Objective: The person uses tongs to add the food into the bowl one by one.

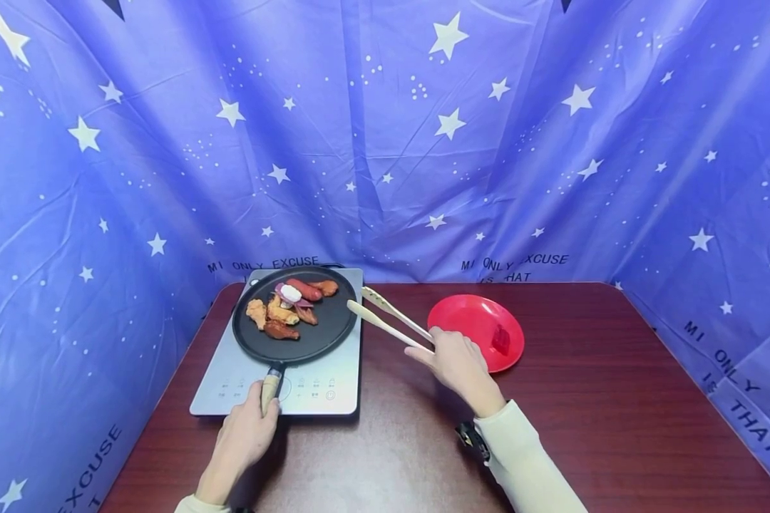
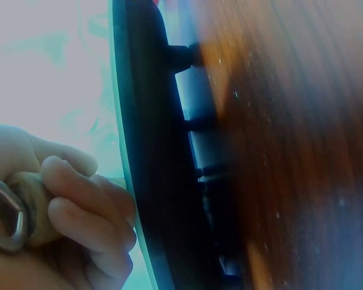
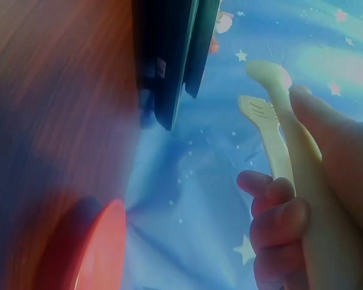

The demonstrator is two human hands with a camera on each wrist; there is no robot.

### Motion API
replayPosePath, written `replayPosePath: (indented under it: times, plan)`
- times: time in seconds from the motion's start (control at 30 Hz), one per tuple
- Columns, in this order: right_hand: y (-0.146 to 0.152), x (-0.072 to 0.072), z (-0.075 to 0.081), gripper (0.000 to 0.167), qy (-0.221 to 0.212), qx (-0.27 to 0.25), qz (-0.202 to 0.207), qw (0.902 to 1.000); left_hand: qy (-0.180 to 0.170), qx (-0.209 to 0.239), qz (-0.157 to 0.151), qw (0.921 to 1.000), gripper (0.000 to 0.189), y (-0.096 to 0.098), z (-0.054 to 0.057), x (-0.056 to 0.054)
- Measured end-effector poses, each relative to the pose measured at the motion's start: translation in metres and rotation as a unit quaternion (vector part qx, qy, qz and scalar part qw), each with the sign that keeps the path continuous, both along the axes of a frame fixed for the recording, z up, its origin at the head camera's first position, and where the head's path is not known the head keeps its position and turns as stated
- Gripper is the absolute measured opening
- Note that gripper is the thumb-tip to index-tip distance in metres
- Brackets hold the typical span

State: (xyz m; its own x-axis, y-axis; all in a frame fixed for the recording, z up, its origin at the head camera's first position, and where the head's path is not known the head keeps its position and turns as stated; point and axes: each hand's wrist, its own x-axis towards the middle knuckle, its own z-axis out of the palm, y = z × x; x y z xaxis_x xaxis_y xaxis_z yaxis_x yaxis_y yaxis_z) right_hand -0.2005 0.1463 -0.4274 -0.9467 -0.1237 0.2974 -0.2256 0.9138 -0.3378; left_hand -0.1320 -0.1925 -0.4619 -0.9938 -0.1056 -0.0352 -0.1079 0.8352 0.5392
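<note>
My left hand (image 1: 247, 429) grips the wooden handle (image 1: 269, 390) of a round black frying pan (image 1: 324, 335), which sits on a silver induction cooktop (image 1: 214, 363). In the left wrist view the fingers (image 2: 78, 223) curl round that handle, a metal ring at its end. Several foods lie in the pan, among them a sausage (image 1: 304, 288), fried chicken pieces (image 1: 282, 329) and a white-and-purple piece (image 1: 291, 293). My right hand (image 1: 455, 363) holds pale tongs (image 1: 391, 331), their tips parted with nothing between them, near the pan's right edge. The right wrist view shows a slotted tip (image 3: 258, 109).
A red plate (image 1: 452, 310) lies on the dark wooden table (image 1: 584, 399), partly behind my right hand. On it rests a dark red piece of food (image 1: 500, 340). Blue star-patterned curtains (image 1: 385, 142) stand round the table's back and sides.
</note>
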Motion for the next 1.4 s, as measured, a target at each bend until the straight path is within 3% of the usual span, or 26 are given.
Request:
replayPosePath:
  times: [0.27,0.6,0.97,1.4]
  plan:
    - [0.025,0.009,-0.001,0.046,0.013,0.009,-0.012,0.9998,0.007,0.001,0.0,1.0,0.047,-0.001,-0.001,0.0]
    - [0.065,0.015,-0.006,0.049,-0.013,0.023,-0.053,0.9983,0.011,-0.001,0.004,0.9999,0.046,-0.001,0.0,0.0]
    - [0.119,0.029,-0.007,0.04,-0.034,0.027,-0.088,0.9952,0.012,-0.004,0.002,0.9999,0.045,-0.002,-0.001,0.0]
    - [0.165,0.048,-0.01,0.044,-0.076,0.04,-0.101,0.9912,0.009,-0.007,0.002,0.9999,0.045,0.001,0.001,0.0]
